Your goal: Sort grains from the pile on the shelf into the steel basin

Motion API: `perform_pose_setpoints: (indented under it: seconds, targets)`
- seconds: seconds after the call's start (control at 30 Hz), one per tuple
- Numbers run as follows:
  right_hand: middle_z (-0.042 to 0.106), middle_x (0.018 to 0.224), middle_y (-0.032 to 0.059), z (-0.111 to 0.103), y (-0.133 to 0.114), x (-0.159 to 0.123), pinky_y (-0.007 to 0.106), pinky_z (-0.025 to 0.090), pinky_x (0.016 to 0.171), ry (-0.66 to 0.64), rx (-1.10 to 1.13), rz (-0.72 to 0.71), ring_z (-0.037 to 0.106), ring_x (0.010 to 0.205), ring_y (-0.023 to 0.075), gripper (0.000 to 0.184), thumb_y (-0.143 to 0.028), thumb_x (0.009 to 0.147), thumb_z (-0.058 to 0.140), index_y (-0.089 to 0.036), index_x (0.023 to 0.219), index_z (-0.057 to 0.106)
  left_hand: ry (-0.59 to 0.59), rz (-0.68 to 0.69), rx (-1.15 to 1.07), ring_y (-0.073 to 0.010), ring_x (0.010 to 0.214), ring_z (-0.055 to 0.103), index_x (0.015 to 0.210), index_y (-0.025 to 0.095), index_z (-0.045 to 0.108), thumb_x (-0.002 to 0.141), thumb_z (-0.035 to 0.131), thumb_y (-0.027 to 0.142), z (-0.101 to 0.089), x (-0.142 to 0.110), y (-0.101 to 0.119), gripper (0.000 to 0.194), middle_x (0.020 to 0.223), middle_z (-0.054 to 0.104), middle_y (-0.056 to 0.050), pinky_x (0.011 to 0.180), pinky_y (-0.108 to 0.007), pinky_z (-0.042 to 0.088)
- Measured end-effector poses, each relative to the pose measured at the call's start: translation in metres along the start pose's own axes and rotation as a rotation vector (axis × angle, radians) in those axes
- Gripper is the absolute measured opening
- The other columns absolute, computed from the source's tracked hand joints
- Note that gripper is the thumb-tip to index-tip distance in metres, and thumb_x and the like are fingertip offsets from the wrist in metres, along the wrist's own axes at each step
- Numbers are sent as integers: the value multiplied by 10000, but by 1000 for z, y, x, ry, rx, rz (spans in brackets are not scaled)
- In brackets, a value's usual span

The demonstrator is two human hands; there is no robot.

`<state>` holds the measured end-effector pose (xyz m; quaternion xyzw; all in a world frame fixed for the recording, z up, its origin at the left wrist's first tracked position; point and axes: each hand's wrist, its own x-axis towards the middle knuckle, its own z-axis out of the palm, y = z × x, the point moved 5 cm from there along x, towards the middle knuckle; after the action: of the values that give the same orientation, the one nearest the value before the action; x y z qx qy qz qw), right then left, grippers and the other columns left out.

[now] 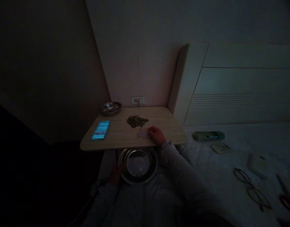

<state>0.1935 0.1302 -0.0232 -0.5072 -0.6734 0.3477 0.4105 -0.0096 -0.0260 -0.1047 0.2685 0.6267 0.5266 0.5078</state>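
A pile of small dark greenish grains [136, 121] lies on the pale wooden table [116, 143]. My right hand [156, 135] is closed, pinching a thin, pale, card-like piece [142, 133] laid low over the tabletop. A few loose grains sit around that piece, just in front of the pile. Below the table's front edge, a shiny metal basin [138, 181] rests at my lap with some grains at its bottom. My left hand [116, 174] grips the basin's left rim; the dim light hides part of its fingers.
A second metal bowl [111, 108] stands at the table's back left, above a lit phone [101, 130]. On the bed to the right are a bottle [208, 136], glasses [251, 187] and red-handled scissors [288, 201]. A wall socket [137, 100] is behind the table.
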Motion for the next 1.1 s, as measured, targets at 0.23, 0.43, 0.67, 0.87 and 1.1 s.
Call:
perform_pose_setpoints:
  seconds: [0.23,0.43,0.67,0.87,1.1]
  targets:
    - [560,626,-13,1,2,1,223,374,579,-10,-38,-12,495,606,103,156,-235,627,438,-165,722,539,-29,-16,-22,-227,923,545,977,167,550,612,543,253,3,1,0,376,949,628,-79,770,-320,416]
    - [559,609,-14,2,1,0,214,370,557,-34,10,-8,489,573,93,159,-249,643,426,-161,722,533,-37,28,4,-232,900,556,895,171,591,610,548,290,3,-3,5,312,902,643,-85,782,-329,406]
    - [571,610,-16,3,0,-1,215,368,571,-64,-29,-25,498,594,99,157,-246,641,441,-164,725,546,-53,8,10,-225,908,555,955,164,565,609,549,284,3,2,1,366,932,634,-93,770,-316,417]
    - [581,637,-11,3,-2,-2,217,375,594,-58,-18,-35,511,611,98,164,-255,653,439,-163,740,543,-68,44,11,-240,932,540,948,161,570,604,551,301,3,0,3,371,901,645,-88,794,-343,403]
    - [578,634,-22,6,-2,-3,208,362,585,-102,-72,-76,494,614,93,177,-232,632,454,-172,760,560,-25,0,-10,-222,852,580,969,174,559,602,558,307,1,4,-5,390,862,656,-77,770,-340,420]
